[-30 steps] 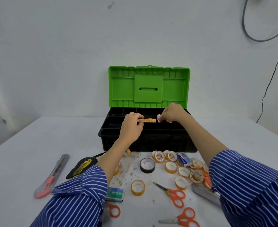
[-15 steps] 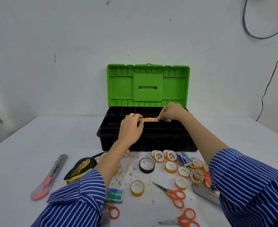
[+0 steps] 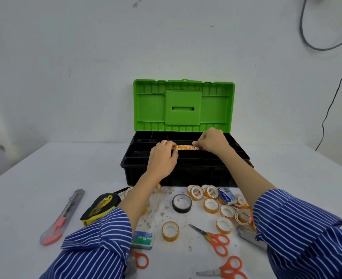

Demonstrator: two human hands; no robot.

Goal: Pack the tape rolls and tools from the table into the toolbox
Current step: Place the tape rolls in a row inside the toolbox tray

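Orange patterned strip point(image 3: 184, 147) is pinched at its ends by left hand point(image 3: 162, 158) and right hand point(image 3: 213, 140), held level just above the black tray of the toolbox point(image 3: 186, 170). Open compartments lie behind the grip; green lid point(image 3: 183, 106) stands upright beyond.

White table point(image 3: 35, 174) under pale scuffed wall point(image 3: 85, 47); dark cables point(image 3: 337, 81) hang top right.

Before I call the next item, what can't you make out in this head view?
- Orange pack: both ends covered by the left hand and right hand.
- Toolbox compartments: too dark to see the contents.
- Grey tool: partly under the right sleeve.
- Lowest scissors: cut by the bottom edge.
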